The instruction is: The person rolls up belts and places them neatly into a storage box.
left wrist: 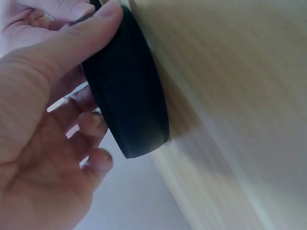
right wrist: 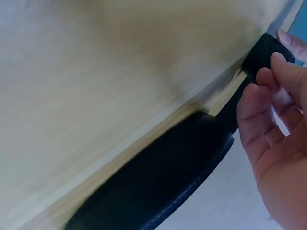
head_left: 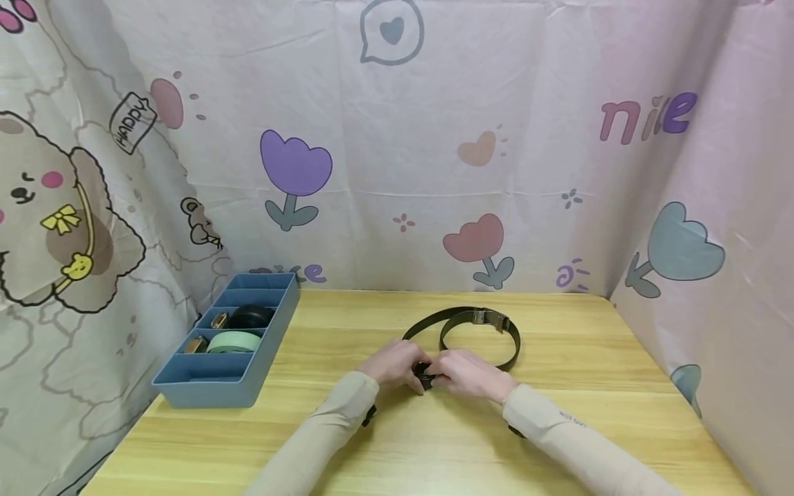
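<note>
A black belt [head_left: 516, 348] stands on its edge on the wooden table, curving in a wide loop. Its metal buckle [head_left: 490, 318] is at the far side of that loop. My left hand [head_left: 392, 363] pinches the near part of the belt, thumb pressed over the dark strap [left wrist: 129, 91] in the left wrist view. Close beside it, my right hand [head_left: 469, 374] holds the small curled end [right wrist: 261, 56] between thumb and fingers. A longer stretch of strap runs away below that hand in the right wrist view. Fingers partly hide the curled end.
At the left of the table [head_left: 589, 427] stands a blue-grey divided box [head_left: 268, 362]. In its compartments lie a rolled black belt [head_left: 251, 316] and a rolled light green belt [head_left: 233, 342], each with a gold-coloured buckle beside it. A printed curtain [head_left: 384, 138] hangs behind.
</note>
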The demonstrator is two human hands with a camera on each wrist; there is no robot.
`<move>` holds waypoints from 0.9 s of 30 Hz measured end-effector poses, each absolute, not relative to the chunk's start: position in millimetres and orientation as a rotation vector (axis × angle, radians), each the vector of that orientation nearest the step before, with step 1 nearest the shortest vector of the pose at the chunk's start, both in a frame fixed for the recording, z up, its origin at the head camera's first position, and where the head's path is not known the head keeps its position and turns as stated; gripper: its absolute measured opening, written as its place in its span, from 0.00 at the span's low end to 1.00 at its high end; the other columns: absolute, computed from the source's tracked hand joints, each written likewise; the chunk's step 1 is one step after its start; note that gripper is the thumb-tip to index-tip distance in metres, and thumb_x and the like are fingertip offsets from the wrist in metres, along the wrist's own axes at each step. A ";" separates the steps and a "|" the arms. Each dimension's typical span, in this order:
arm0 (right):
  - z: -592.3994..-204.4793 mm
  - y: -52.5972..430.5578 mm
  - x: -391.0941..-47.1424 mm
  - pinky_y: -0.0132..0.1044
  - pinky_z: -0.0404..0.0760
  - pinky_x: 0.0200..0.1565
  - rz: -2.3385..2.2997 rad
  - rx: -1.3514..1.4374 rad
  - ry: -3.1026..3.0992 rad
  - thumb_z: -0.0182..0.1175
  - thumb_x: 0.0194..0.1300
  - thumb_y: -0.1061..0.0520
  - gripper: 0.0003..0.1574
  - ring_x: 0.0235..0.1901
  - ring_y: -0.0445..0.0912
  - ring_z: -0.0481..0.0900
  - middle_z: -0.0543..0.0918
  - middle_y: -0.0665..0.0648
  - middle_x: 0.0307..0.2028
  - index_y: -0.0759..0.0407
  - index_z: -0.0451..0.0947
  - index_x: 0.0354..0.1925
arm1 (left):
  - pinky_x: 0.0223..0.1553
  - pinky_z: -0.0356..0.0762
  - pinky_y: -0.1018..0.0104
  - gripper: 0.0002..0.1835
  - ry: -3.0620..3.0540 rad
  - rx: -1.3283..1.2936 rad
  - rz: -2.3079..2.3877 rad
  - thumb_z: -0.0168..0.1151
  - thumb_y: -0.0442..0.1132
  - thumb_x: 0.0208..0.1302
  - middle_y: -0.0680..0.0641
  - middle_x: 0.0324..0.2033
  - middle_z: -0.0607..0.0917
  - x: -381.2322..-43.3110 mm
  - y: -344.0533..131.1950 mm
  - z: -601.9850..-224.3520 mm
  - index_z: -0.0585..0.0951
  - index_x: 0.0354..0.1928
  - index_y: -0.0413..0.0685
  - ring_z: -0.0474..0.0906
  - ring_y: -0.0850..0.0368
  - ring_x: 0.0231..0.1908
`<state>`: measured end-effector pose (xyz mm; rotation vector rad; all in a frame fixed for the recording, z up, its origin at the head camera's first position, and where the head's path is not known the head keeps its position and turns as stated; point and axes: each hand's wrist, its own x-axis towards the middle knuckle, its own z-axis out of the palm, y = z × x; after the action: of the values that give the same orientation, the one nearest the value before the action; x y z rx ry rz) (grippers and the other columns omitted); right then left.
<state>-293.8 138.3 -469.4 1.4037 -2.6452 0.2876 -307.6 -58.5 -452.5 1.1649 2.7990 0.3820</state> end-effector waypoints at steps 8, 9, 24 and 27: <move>-470.2 129.5 -286.6 0.28 0.69 0.25 0.339 1.395 -2.648 0.62 0.65 0.58 0.06 0.22 0.33 0.68 0.77 0.42 0.23 0.47 0.80 0.31 | 0.32 0.64 0.70 0.15 2.947 1.178 0.239 0.79 0.60 0.37 0.67 0.20 0.78 -307.8 -56.9 -456.6 0.84 0.23 0.66 0.67 0.67 0.24; -470.3 129.6 -286.5 0.27 0.69 0.26 0.360 1.400 -2.652 0.62 0.65 0.58 0.06 0.22 0.33 0.68 0.78 0.43 0.23 0.47 0.79 0.31 | 0.30 0.64 0.71 0.16 2.952 1.180 0.245 0.79 0.60 0.37 0.66 0.20 0.78 -307.3 -56.9 -456.8 0.84 0.23 0.65 0.67 0.67 0.23; -466.9 134.7 -291.6 0.28 0.78 0.37 0.409 1.449 -2.678 0.61 0.67 0.57 0.06 0.31 0.33 0.77 0.86 0.45 0.34 0.47 0.83 0.40 | 0.37 0.69 0.69 0.16 2.865 1.230 0.260 0.81 0.50 0.40 0.67 0.26 0.80 -307.7 -57.4 -457.0 0.82 0.30 0.65 0.72 0.69 0.30; -465.7 129.6 -288.0 0.27 0.73 0.30 0.398 1.440 -2.663 0.62 0.67 0.56 0.03 0.25 0.32 0.71 0.82 0.44 0.27 0.48 0.81 0.34 | 0.32 0.66 0.71 0.16 2.892 1.192 0.285 0.81 0.55 0.37 0.67 0.22 0.79 -307.1 -56.7 -456.8 0.83 0.26 0.64 0.70 0.69 0.26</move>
<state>-288.0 129.6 -465.7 1.4399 -2.6629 0.3984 -307.1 -56.7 -456.8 1.1915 2.8921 0.2848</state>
